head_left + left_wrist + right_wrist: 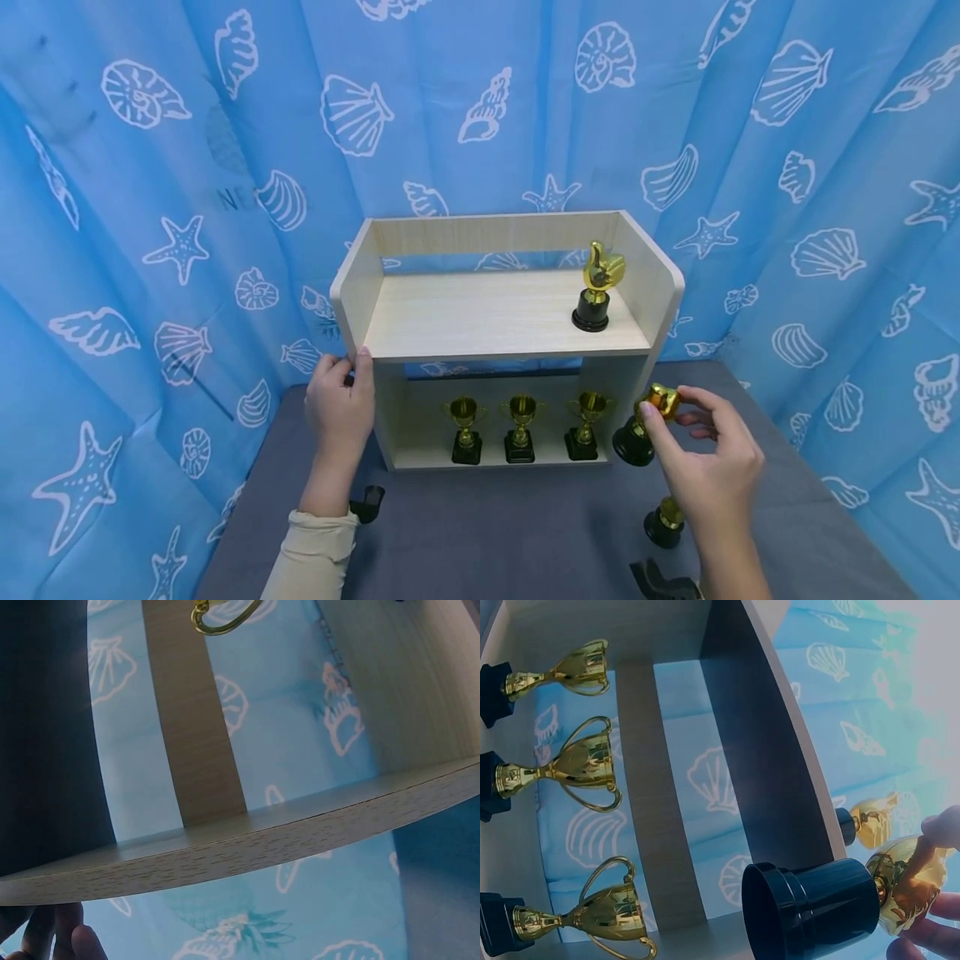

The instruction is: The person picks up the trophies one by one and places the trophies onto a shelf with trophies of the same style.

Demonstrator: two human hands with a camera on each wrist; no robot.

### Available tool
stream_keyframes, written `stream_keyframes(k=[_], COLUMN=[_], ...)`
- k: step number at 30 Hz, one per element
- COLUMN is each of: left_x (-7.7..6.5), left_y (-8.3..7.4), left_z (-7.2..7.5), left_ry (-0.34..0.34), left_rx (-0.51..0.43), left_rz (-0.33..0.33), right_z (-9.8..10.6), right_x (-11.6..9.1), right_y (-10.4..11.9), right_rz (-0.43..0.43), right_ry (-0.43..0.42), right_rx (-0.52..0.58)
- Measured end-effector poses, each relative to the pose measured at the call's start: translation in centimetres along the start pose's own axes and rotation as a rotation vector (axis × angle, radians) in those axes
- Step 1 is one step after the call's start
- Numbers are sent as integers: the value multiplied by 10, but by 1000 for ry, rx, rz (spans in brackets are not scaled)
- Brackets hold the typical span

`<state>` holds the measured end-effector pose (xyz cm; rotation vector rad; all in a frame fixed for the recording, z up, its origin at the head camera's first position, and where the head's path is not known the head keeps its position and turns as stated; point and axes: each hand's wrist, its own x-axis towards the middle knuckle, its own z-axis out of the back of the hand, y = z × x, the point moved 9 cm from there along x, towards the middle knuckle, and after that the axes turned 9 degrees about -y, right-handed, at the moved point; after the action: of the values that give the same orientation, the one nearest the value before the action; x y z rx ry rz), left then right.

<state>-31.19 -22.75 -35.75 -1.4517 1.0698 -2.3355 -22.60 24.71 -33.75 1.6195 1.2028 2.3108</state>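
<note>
My right hand (pixel 712 442) pinches the gold top of a trophy (pixel 810 907) between thumb and fingers. Its round black base tilts down and left, beside the lower right end of a pale wooden two-tier shelf (pixel 465 312). At the shelf's left side panel, my left hand (pixel 341 404) grips the front edge, thumb in front; in the left wrist view its fingers (pixel 56 930) show at the board's edge. A gold thumbs-up trophy (pixel 596 287) on a black base stands at the right of the upper tier.
Three gold two-handled trophy cups (pixel 520 425) stand in a row on the lower tier. Another black-based trophy (pixel 664 523) is on the grey tabletop (pixel 495 542), partly hidden by my right wrist. A blue seashell-print curtain (pixel 465 83) hangs behind and around.
</note>
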Motion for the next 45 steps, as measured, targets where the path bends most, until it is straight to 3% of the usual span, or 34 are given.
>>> stream_keyframes(k=[19, 37, 45], left_x=[-1, -2, -1], left_y=[-1, -1, -2], left_z=[2, 2, 1], left_ry=[-11, -14, -19], left_rx=[-23, -11, -5], left_rz=[0, -1, -12], right_z=[-16, -19, -19], right_x=[3, 9, 13], right_y=[17, 27, 38], right_rz=[53, 118, 143], right_ry=[50, 56, -2], right_rx=[36, 71, 137])
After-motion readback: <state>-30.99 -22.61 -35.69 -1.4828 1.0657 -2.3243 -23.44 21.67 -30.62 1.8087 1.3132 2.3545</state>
